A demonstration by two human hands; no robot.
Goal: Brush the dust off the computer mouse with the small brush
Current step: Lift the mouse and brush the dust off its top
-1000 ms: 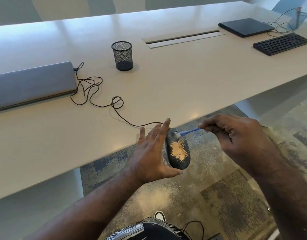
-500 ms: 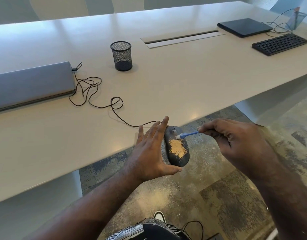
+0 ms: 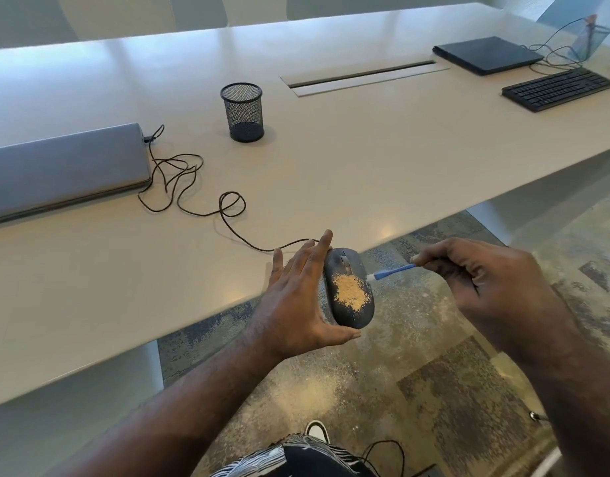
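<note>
A dark wired computer mouse with a patch of tan dust on its back is held in the air just past the table's near edge. My left hand holds it between straight fingers on its left side and the thumb under its rear end. My right hand pinches the blue handle of a small brush. The brush's white bristles sit at the mouse's right edge, beside the dust patch.
The mouse's cable snakes across the white table to a closed grey laptop at left. A black mesh cup stands behind. A dark laptop and black keyboard lie far right. Dust speckles the floor below.
The brush tip has swept from the mouse's front top, near the wheel, rightward to its right edge. My right hand shifted right with it. The left hand keeps holding the mouse.
</note>
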